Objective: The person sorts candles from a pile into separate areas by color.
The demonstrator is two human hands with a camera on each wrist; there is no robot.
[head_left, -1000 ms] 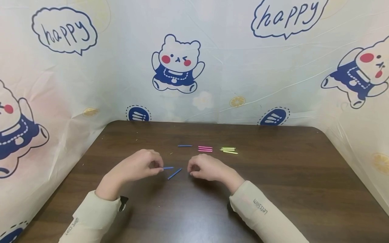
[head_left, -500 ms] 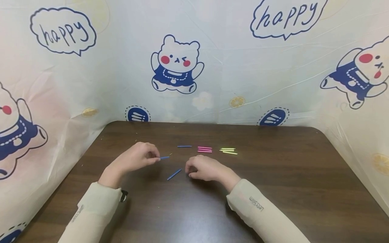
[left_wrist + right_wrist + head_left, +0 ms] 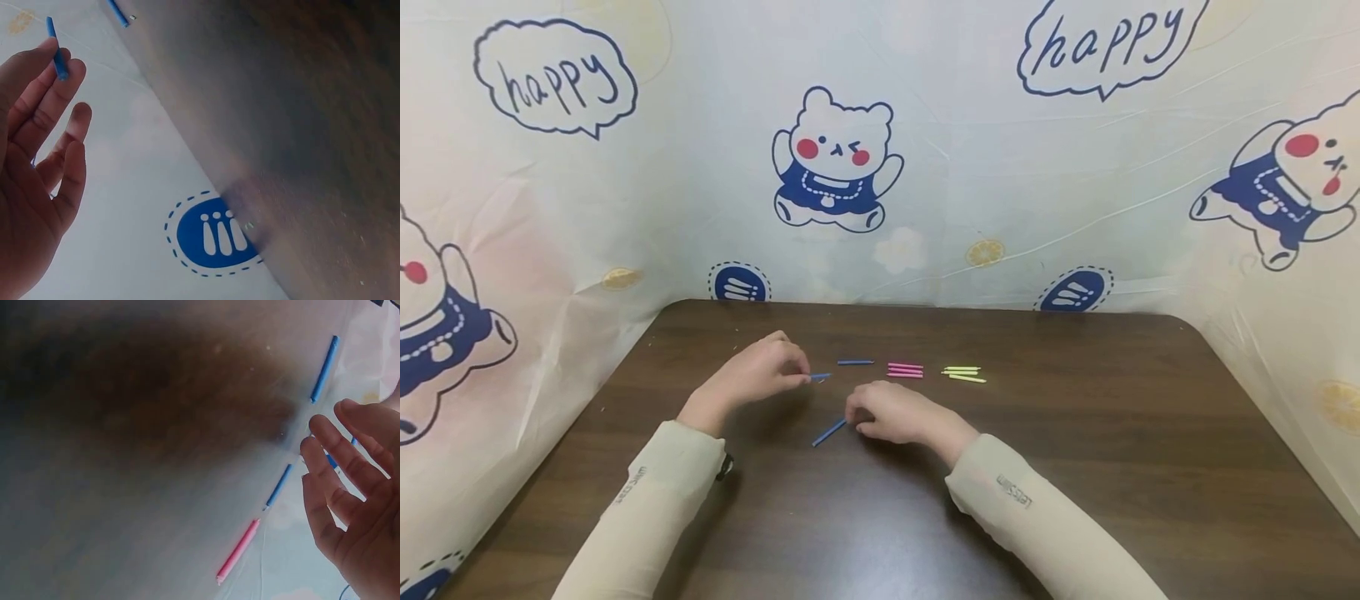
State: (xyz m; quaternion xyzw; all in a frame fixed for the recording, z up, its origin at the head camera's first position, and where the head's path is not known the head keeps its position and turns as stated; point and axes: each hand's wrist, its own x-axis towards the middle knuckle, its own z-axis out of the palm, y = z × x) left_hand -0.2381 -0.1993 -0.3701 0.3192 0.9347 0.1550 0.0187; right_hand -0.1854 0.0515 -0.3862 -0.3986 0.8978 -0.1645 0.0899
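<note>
My left hand [image 3: 760, 371] pinches a thin blue candle [image 3: 60, 64] between thumb and fingertips, close over the table, just left of a second blue candle [image 3: 856, 362] that lies crosswise. My right hand [image 3: 895, 412] holds nothing, and its fingers are loosely bent. Its fingertips are right at the upper end of a third blue candle [image 3: 829, 433], which lies slanted on the table. In the right wrist view that slanted candle [image 3: 325, 370] shows beyond the thumb, with the held one partly hidden behind the fingers.
Right of the crosswise blue candle lie a group of pink candles [image 3: 906, 370] and a group of yellow candles [image 3: 962, 373]. Small crumbs dot the brown table [image 3: 1075, 467]. A printed curtain [image 3: 940, 167] surrounds the table's back and sides.
My left hand has carried its blue candle away from me, then rightward toward the crosswise blue candle. My right hand has shifted slightly left, to the end of the slanted candle.
</note>
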